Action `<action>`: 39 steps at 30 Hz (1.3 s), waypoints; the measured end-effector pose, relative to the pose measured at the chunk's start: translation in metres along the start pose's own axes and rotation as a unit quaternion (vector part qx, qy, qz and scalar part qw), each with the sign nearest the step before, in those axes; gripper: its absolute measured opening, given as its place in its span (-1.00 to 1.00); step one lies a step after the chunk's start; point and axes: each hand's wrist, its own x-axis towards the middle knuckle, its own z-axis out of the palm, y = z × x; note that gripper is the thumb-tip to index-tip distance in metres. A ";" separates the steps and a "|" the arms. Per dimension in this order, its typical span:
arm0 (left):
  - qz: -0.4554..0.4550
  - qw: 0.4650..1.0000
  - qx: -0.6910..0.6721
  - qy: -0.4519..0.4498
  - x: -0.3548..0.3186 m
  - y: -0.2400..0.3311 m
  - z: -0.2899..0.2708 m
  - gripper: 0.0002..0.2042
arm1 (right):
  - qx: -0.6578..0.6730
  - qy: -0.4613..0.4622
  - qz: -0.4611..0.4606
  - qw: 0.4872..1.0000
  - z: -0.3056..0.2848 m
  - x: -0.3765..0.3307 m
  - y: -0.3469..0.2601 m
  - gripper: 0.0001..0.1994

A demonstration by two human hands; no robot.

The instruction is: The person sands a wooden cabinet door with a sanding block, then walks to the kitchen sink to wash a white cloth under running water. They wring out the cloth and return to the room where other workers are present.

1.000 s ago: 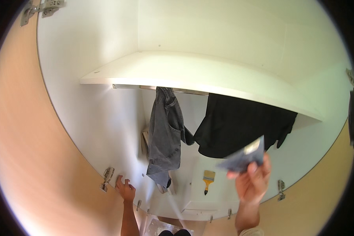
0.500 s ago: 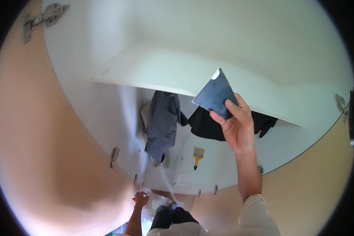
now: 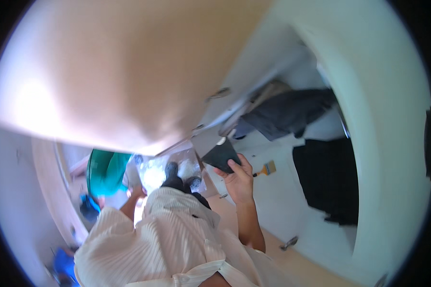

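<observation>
In my right hand (image 3: 239,184) is a flat dark scraper (image 3: 221,157) with a wide straight edge and a pale corner, pinched between thumb and fingers. It is held up in front of the open white cabinet. Just beyond that hand, a paintbrush (image 3: 269,168) with a yellow handle and tan bristles lies on the white cabinet surface. My left hand (image 3: 138,192) hangs low on the left, close to a green tub (image 3: 107,174). It is blurred and partly hidden by my sleeve, so its fingers cannot be made out.
A grey garment (image 3: 289,112) hangs in the cabinet, and a black cloth (image 3: 326,182) is further right. The wooden door (image 3: 129,62) spans the upper left. Clear plastic sheeting (image 3: 153,170) lies around my feet. A blue object (image 3: 64,262) sits at the lower left.
My view has swung left and down, bringing the green tub and my body into sight. The scraper is still in my right hand, now lower in the picture.
</observation>
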 end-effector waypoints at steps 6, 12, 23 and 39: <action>-0.113 0.964 -0.230 0.063 -0.106 0.064 -0.021 -0.75 | -0.058 -0.168 0.104 0.979 0.016 -0.003 0.060 -0.76; -0.210 0.911 -0.337 0.113 -0.144 0.055 0.079 -0.76 | -0.120 -0.363 0.210 0.900 0.053 -0.016 0.102 -0.79; -0.342 0.728 -0.529 0.271 -0.173 0.152 0.228 -0.72 | -0.161 -0.406 0.432 0.789 0.044 0.008 0.144 -0.80; -0.464 0.549 -0.646 0.258 -0.236 0.200 0.265 -0.72 | -0.216 -0.443 0.549 0.675 0.121 -0.001 0.285 -0.77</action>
